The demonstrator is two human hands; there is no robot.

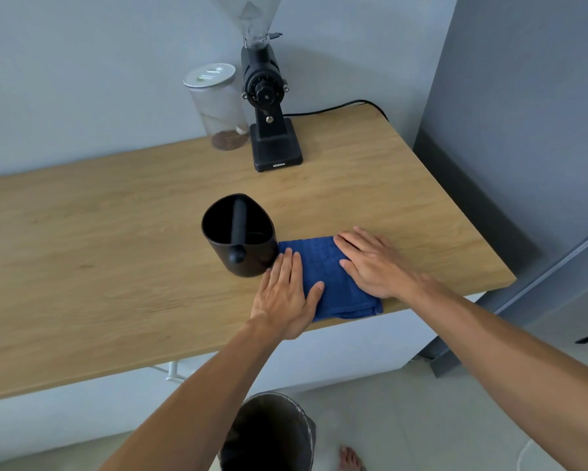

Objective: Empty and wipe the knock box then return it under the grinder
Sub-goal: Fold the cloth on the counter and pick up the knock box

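The black knock box (248,260) stands upright on the wooden counter (98,266), its bar running across the open top and its inside dark. Right beside it lies a folded blue cloth (330,277), near the counter's front edge. My left hand (284,295) rests flat on the cloth's left side, fingers close to the knock box wall. My right hand (374,263) lies flat on the cloth's right side. Neither hand grips anything. The black grinder (268,107) stands at the back of the counter against the wall, with nothing on its base.
A clear jar (219,107) with a white lid and some coffee at the bottom stands left of the grinder. The grinder's cable (340,108) trails right along the wall. A dark bin (268,433) sits on the floor below the counter edge. A grey cabinet (523,130) borders the right.
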